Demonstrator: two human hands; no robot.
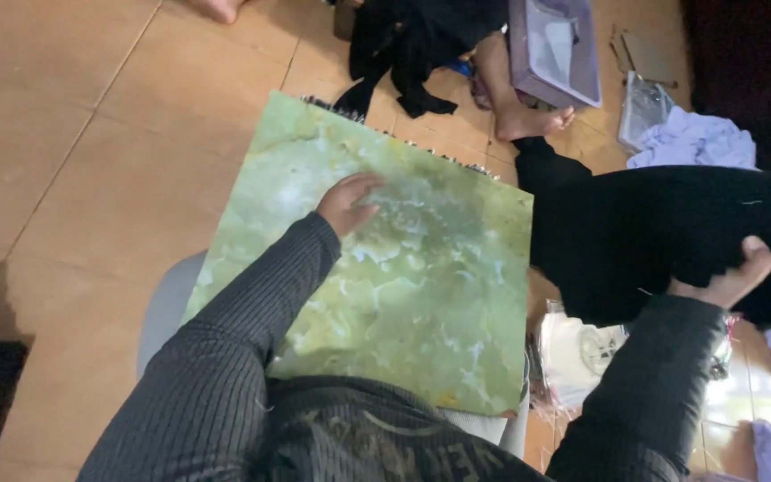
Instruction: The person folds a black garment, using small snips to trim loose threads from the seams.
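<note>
A square green marbled board (pixel 421 295) lies tilted across a grey stool in front of me. My left hand (pixel 347 203) rests flat on its upper middle, fingers spread loosely, holding nothing. To the right, my right hand (pixel 730 275) grips a large black garment (pixel 644 232) that hangs beside the board's right edge. Both my arms wear dark ribbed sleeves.
The floor is tan tile. Another person's bare foot (pixel 533 118) stands past the board's far edge, beside more black cloth (pixel 412 45) and a purple box (pixel 557 49). Lilac cloth (pixel 693 141) and clear plastic bags (pixel 582 353) lie at right.
</note>
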